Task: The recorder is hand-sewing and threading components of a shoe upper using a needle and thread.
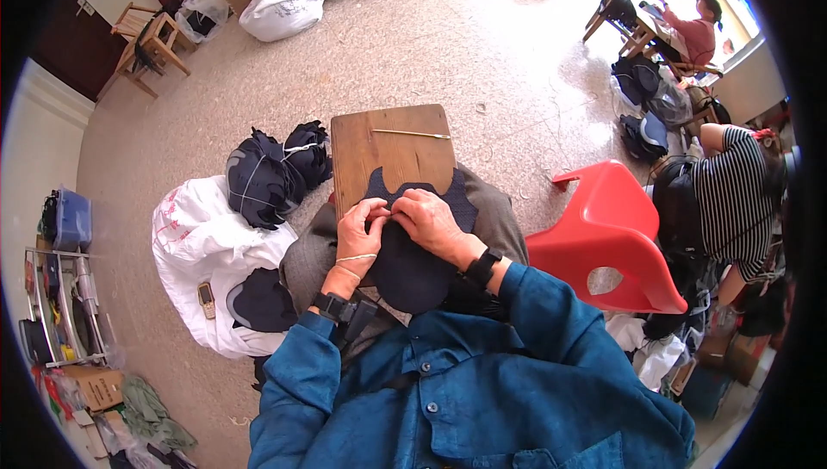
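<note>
Dark navy cut fabric (pixel 413 271) lies over my lap and the near end of a wooden board or stool top (pixel 392 159). Its far edge has curved, pointed cut-outs. My left hand (pixel 360 232) pinches the cloth near its middle, thumb and forefinger together. Close beside it, my right hand (pixel 431 223) pinches the same cloth, its fingertips almost touching the left ones. Anything small between the fingertips is too hidden to make out. A thin, pale, pointed stick-like tool (pixel 412 133) rests across the far part of the wood.
Left of me, tied bundles of dark fabric (pixel 263 178), a white sack (pixel 194 236) and a mobile phone (pixel 206 300) lie low down. A red plastic chair (pixel 607 232) stands at my right, near a person in a striped top (pixel 736 198). Another person (pixel 693 34) sits farther off.
</note>
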A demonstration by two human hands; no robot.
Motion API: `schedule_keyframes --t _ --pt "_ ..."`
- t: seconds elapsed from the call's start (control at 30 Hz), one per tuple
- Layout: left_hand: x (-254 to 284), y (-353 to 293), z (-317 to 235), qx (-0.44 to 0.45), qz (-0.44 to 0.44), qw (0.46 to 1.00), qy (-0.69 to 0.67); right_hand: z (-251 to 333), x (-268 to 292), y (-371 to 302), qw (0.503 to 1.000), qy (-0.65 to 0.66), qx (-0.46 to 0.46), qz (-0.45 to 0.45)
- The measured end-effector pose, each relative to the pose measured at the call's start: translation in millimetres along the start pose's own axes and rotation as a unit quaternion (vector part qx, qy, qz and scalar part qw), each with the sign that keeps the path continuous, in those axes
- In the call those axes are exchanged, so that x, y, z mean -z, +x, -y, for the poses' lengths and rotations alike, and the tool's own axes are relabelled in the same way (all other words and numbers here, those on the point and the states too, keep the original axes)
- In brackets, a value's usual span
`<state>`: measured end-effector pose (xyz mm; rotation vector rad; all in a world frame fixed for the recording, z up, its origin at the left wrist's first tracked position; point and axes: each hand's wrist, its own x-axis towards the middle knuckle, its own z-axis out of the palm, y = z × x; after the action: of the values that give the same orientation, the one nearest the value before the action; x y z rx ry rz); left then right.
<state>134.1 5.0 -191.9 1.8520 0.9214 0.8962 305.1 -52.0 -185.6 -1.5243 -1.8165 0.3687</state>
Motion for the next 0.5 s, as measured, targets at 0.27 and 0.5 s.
schedule_keyframes --t 0.27,0.5 --pt "-4 -4 0 0.012 -0.024 0.999 -0.024 4 1 -1 1.0 0.004 -0.01 0.007" --pt "-1 -7 -10 -0.05 -0.046 0.997 0.024 5 17 -1 1.0 0.003 -0.012 -0.02"
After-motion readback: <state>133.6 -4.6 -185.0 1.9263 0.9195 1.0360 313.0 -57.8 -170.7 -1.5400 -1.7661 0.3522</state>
